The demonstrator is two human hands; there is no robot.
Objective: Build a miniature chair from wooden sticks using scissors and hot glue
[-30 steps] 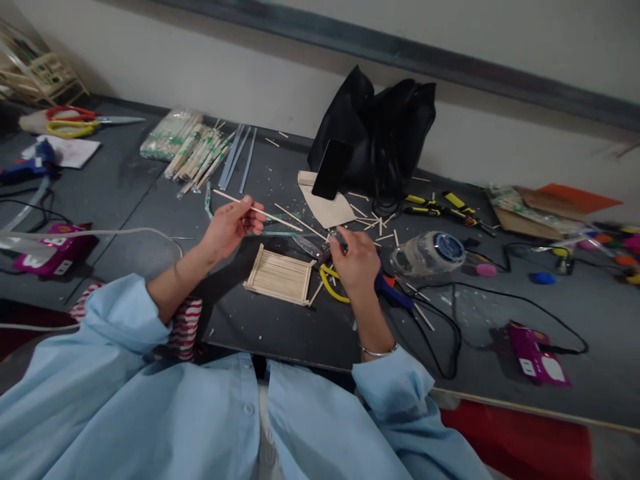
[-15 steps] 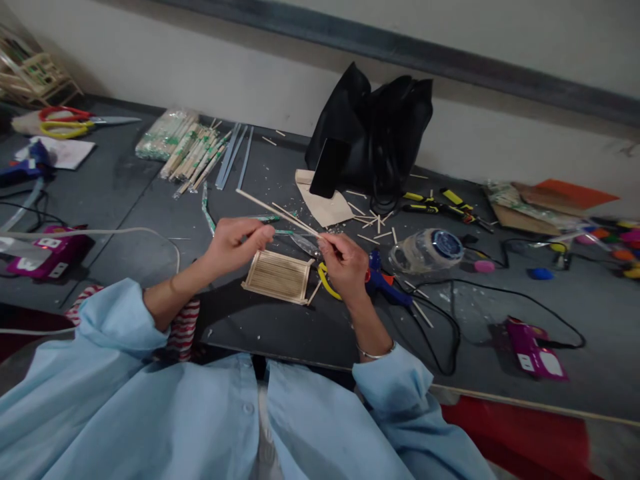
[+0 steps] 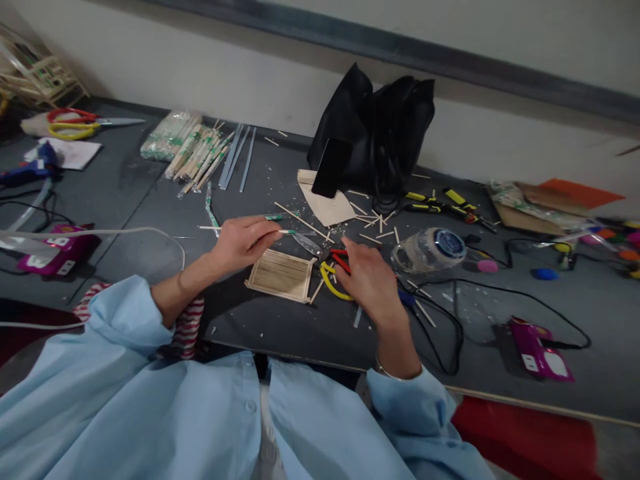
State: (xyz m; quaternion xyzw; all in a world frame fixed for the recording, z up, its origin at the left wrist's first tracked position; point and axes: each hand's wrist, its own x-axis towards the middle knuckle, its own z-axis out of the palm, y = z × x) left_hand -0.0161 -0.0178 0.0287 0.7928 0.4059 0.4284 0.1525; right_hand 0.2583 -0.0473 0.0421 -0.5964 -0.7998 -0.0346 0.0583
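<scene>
In the head view, with the clock centred on the slatted stick panel, the left hand is at ten o'clock, its fingers closed on a thin stick that juts out towards nine. The panel lies flat on the dark table, just beside that hand, with raised sticks along its edges.

The right hand is at three o'clock, palm down over the scissors. Its thumb and forefinger are slightly apart at the red handle; whether they grip it, I cannot tell. The yellow handle loops towards the panel, and the blades point to ten o'clock from the pivot.

A loose stick lies at one o'clock, with the phone farther out that way, leaning against the black bag. The clear jar is on its side near three o'clock, beyond the right hand. Wrapped stick bundles sit towards eleven, well apart from the panel.
</scene>
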